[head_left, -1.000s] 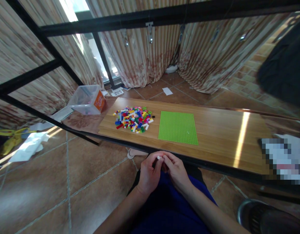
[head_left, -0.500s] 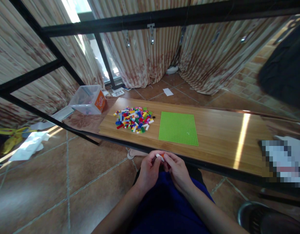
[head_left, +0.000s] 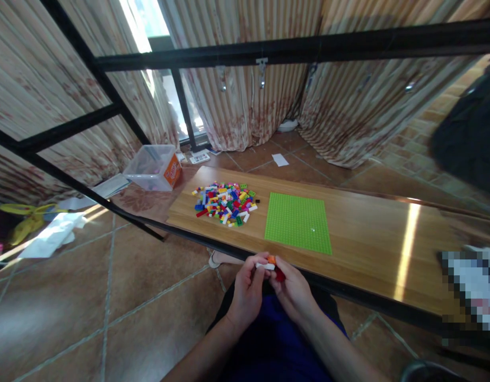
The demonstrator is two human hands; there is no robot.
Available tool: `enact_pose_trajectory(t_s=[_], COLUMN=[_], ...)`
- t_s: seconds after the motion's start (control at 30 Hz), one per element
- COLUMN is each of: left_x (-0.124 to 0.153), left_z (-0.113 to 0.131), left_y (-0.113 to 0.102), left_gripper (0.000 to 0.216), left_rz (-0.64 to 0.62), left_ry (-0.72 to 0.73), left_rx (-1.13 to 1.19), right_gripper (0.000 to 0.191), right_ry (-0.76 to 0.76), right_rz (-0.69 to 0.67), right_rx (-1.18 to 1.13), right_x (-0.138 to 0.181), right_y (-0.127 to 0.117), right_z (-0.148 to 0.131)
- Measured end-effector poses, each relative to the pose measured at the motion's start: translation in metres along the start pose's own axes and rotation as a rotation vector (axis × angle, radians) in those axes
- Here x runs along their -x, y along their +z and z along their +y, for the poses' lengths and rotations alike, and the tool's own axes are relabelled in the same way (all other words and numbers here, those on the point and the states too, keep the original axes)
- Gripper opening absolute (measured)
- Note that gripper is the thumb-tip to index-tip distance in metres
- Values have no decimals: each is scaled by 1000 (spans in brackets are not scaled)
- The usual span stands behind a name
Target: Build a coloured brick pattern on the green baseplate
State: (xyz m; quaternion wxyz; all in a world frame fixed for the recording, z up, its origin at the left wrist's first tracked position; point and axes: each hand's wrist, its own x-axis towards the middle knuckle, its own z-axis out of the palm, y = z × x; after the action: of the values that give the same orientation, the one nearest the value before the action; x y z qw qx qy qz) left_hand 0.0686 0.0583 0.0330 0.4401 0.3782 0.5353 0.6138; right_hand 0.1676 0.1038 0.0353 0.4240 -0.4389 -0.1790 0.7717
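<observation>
A: From the head view, what are you holding over your lap?

B: Your left hand (head_left: 248, 292) grips a smooth, narrow white brick (head_left: 264, 266) between thumb and fingers. Your right hand (head_left: 295, 292) is closed on a small orange piece (head_left: 272, 259), with a red piece (head_left: 280, 275) tucked against its fingers. All three sit where your fingertips meet, just off the near edge of the wood-grained table (head_left: 368, 233); whether they are joined, you cannot tell, because your fingers cover part of them.

A: And the surfaces before you?

B: A flat, square-cornered green baseplate (head_left: 298, 220), its face finely studded, lies on the tabletop beyond your hands. To its left spreads a loose pile of bricks (head_left: 225, 204), glossy, mostly blocky and many-colored. Past the table's left end stands a see-through plastic bin (head_left: 151, 164) with an orange label, and behind everything hang pleated, striped curtains (head_left: 248, 106) above a tiled floor (head_left: 149, 276).

A: The count, please.

B: Two hands, both yours. One white brick, one orange piece and one red piece at your fingertips. One baseplate, one bin, and one black brick (head_left: 257, 201) just right of the pile. The pile itself overlaps too much for you to number.
</observation>
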Motion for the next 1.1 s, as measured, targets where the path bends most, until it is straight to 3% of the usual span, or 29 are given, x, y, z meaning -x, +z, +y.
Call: enact_pose_trajectory(t_s=[0.17, 0.23, 0.3, 0.5, 0.63, 0.8, 0.97, 1.1], left_x=[-17, -23, -26, -27, -29, -47, -80, -100], left_z=[8, 7, 4, -7, -14, -22, -16, -9], left_y=[-12, -20, -27, -41, -47, -51, -52, -55], left_gripper=[23, 25, 27, 33, 33, 26, 20, 26], left_rz=[206, 266, 294, 312, 303, 299, 233, 249], left_ry=[-39, -53, -69, -170, -202, -180, 41, 180], left_rx=[-38, -51, -47, 28, 71, 30, -263, -437], right_gripper=[27, 32, 32, 15, 32, 47, 44, 39], right_ry=[-45, -170, -387, -583, -658, -810, -1026, -1035], right_rz=[-84, -109, -57, 28, 18, -64, -107, -209], right_rx=[143, 333, 697, 1049, 1188, 1379, 1541, 1662], right_x=[-36, -61, -90, -151, -156, -146, -139, -141], right_y=[9, 17, 28, 57, 67, 60, 61, 78], right_z=[-18, -28, -37, -47, -38, -26, -29, -25])
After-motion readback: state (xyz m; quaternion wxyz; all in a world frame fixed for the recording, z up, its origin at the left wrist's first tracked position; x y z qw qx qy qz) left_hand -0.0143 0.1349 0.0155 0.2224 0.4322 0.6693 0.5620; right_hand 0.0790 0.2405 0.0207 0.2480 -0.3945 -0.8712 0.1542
